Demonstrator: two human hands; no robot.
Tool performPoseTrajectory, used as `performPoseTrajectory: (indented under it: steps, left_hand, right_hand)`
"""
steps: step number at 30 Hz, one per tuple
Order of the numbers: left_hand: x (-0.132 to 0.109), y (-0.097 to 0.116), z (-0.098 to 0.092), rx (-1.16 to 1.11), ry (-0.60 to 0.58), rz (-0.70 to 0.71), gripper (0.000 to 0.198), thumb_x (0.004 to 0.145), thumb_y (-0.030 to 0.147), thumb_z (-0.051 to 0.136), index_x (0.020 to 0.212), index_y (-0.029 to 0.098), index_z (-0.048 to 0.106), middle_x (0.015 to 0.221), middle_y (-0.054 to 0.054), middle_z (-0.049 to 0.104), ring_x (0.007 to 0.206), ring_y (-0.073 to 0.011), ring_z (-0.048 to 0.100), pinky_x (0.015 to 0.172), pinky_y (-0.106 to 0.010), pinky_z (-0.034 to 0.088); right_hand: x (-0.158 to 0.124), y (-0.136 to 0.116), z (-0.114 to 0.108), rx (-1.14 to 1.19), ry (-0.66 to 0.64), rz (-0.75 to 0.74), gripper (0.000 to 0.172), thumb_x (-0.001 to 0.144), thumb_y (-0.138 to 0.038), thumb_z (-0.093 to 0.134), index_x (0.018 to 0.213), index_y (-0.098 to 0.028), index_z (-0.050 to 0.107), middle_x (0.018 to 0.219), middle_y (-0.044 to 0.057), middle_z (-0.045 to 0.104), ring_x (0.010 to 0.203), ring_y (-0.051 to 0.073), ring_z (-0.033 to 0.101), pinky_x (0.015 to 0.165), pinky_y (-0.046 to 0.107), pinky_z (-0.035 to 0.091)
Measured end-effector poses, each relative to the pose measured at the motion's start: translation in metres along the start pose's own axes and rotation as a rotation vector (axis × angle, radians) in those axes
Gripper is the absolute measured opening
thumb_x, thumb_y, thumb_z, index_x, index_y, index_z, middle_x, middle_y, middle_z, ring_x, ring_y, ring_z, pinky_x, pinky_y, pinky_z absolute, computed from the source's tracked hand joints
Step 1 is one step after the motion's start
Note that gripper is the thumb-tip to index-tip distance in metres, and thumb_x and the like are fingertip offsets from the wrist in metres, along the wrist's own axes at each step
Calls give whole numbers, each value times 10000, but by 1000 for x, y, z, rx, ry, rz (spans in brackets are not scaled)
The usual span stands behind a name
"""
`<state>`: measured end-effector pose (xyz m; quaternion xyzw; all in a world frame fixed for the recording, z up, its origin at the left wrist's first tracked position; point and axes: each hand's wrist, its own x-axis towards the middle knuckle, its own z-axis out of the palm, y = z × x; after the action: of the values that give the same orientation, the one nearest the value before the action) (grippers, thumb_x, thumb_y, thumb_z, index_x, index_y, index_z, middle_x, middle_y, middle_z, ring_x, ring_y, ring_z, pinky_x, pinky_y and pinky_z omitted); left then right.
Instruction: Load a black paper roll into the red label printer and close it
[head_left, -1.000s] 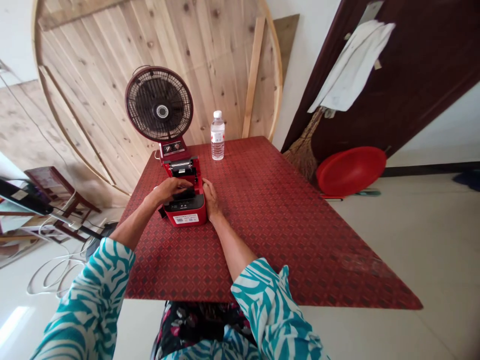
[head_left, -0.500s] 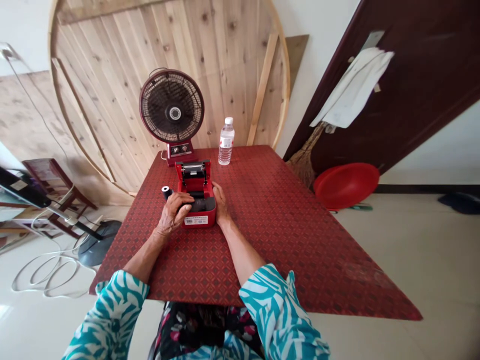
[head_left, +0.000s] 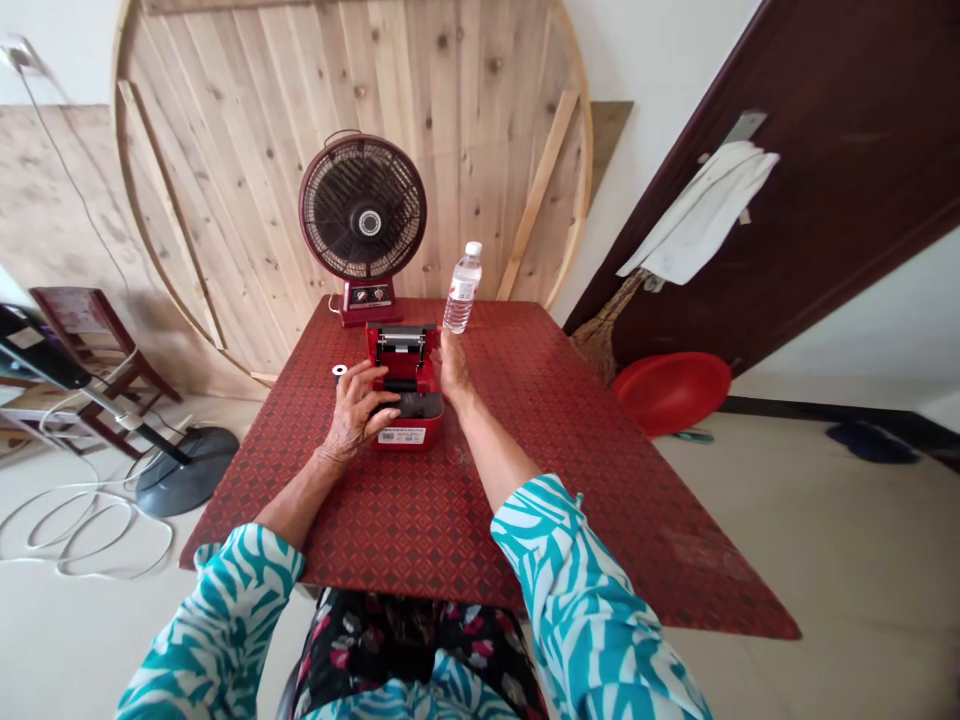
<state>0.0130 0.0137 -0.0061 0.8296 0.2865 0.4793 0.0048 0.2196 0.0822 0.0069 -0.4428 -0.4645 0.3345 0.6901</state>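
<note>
A small red label printer [head_left: 401, 437] stands on the table with its lid [head_left: 403, 345] raised, a white label on its front wall. My left hand [head_left: 352, 408] lies over the printer's left side, fingers apart, their tips above the dark inside. At the lid's right edge is my right hand [head_left: 455, 375], its fingers stretched upward with the palm turned toward the printer. Whether those fingertips touch the lid is hard to tell. Behind my left hand a small dark roll with a white end [head_left: 340, 370] stands partly hidden.
A dark red fan [head_left: 365, 210] and a water bottle [head_left: 463, 288] stand at the back of the patterned red table [head_left: 570, 520]. A floor stand [head_left: 184, 470] with coiled cable is to the left. A red basin [head_left: 671, 392] and a broom [head_left: 600, 335] are at the right.
My right hand has moved up from the printer's right side to beside the raised lid. My left hand's fingers have lifted and spread a little. The camera view has shifted slightly.
</note>
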Motion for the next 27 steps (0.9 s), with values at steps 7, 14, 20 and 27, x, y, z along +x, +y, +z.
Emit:
performPoseTrajectory:
  steps: [7, 14, 20, 27]
  left_hand:
    - [-2, 4, 0, 89, 7, -96, 390, 896, 595, 591, 915, 244, 761, 1524, -89, 464, 1463, -346, 303, 1204, -552, 244]
    - [-2, -6, -2, 49, -4, -116, 801, 861, 822, 367, 1278, 179, 603, 1408, -186, 569, 1398, -337, 421, 1168, -528, 301]
    - [-5, -17, -5, 58, -89, -95, 861, 794, 883, 394, 1233, 180, 627, 1346, -173, 617, 1385, -347, 420, 1170, -518, 283]
    - [-4, -15, -5, 68, -114, -129, 697, 822, 791, 521, 1166, 199, 656, 1290, -145, 645, 1344, -343, 439, 1154, -528, 299]
  right_hand:
    - [-51, 14, -21, -118, 9, -106, 414, 929, -542, 404, 905, -243, 690, 1264, 57, 654, 1259, 209, 537, 1163, 399, 353]
    - [-65, 15, -19, -170, 47, -150, 515, 928, -640, 363, 892, -238, 684, 1218, 73, 650, 1231, 212, 545, 1156, 410, 362]
    - [-68, 19, -19, -169, 47, -167, 501, 955, -611, 333, 931, -250, 680, 1248, 68, 639, 1231, 205, 546, 1147, 420, 376]
    - [-69, 21, -18, -144, 55, -165, 484, 956, -599, 347, 895, -248, 675, 1244, 65, 636, 1221, 207, 555, 1141, 428, 387]
